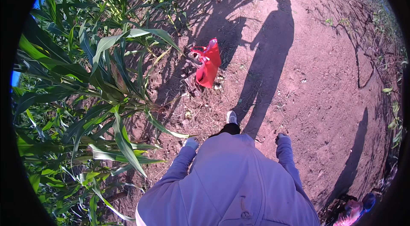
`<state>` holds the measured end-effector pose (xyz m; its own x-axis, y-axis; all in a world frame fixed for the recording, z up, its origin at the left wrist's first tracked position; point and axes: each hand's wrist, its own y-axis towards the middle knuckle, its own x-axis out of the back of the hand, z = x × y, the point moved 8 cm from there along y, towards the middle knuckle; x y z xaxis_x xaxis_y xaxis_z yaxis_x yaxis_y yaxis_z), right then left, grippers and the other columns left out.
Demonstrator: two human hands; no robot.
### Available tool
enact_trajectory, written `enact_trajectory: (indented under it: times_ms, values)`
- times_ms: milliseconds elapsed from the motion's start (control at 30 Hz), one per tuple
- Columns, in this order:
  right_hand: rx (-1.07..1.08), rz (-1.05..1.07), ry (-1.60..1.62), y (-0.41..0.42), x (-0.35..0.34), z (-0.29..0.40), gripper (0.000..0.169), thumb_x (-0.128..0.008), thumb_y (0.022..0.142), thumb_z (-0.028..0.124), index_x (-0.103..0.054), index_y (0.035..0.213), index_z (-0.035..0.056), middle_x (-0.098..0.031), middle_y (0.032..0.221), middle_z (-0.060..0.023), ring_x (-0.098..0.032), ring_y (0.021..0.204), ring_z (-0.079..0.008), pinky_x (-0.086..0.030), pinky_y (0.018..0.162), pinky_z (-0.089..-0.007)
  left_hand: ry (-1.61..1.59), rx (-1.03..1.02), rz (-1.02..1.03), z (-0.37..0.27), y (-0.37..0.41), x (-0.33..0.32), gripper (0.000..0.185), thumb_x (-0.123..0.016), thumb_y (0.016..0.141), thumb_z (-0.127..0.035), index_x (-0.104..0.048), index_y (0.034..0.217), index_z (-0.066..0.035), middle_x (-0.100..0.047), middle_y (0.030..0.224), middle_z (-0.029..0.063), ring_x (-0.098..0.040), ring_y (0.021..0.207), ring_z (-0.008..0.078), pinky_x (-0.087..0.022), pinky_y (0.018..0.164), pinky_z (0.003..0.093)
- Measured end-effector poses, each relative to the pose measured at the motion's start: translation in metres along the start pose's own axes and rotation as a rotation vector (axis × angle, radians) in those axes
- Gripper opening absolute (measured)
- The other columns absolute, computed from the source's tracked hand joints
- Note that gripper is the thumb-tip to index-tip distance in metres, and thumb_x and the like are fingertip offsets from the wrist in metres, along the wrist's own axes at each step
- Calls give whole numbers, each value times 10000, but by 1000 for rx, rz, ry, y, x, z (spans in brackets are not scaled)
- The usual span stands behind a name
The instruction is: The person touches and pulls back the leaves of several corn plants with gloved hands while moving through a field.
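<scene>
My left hand (pixel 192 143) hangs beside my body, by the tip of a long maize leaf (pixel 166 132); I cannot tell whether they touch. On the other side my right hand (pixel 282 137) is low at my hip over bare soil, its fingers looking curled. Both hands are small in the view, so their grip is unclear. Ahead and slightly left, a red bag (pixel 209 65) stands on the ground with its handles up. Brown, dry-looking material (pixel 193 84) lies against its left side.
Maize plants (pixel 105 88) crowd the left, their leaves reaching over the soil. A dirt path (pixel 314 75) runs ahead, crossed by my shadow (pixel 272 43). Scrubby plants (pixel 395 110) line the right edge. Another person (pixel 350 210) is partly visible at the lower right.
</scene>
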<state>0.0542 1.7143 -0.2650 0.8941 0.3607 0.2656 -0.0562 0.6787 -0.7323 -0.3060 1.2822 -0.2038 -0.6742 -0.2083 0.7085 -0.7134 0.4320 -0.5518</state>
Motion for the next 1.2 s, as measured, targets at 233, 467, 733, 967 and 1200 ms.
enact_trajectory:
  times_ms: [233, 467, 733, 967, 1200]
  values:
    - [-273, -72, -80, 85, 5, 13, 124, -506, 821, 209, -536, 848, 91, -557, 689, -85, -550, 565, -249, -443, 459, -412, -96, -251, -79, -196, 164, 105, 261, -535, 769, -258, -622, 912, -57, -614, 834, 194, -593, 812, 341, -462, 747, 387]
    - [-398, -107, -131, 104, -13, 63, 119, -526, 807, 192, -555, 838, 81, -566, 676, -94, -561, 562, -249, -454, 465, -408, -270, -300, -23, -293, 237, 144, 275, -534, 790, -252, -601, 966, -51, -621, 875, 163, -601, 817, 298, -465, 732, 364]
    - [-412, -73, -184, 230, -84, 219, 114, -548, 792, 172, -578, 827, 68, -576, 661, -104, -573, 559, -249, -466, 472, -404, -395, -116, -68, -343, 332, 189, 245, -539, 789, -246, -609, 942, -69, -627, 848, 150, -613, 789, 283, -472, 715, 353]
    - [-175, -42, -57, 337, -237, 522, 72, -554, 795, 132, -563, 820, 65, -509, 578, -61, -504, 446, -196, -424, 383, -351, -291, -89, -180, -425, 426, 261, 237, -537, 796, -271, -612, 923, -85, -624, 805, 160, -610, 769, 302, -473, 695, 368]
    - [-41, 163, -226, 398, -305, 607, 143, -560, 808, 141, -554, 936, 77, -581, 707, -78, -563, 557, -218, -464, 462, -367, -424, 20, -202, -457, 478, 284, 251, -529, 807, -243, -601, 966, -62, -635, 834, 131, -623, 774, 255, -481, 696, 343]
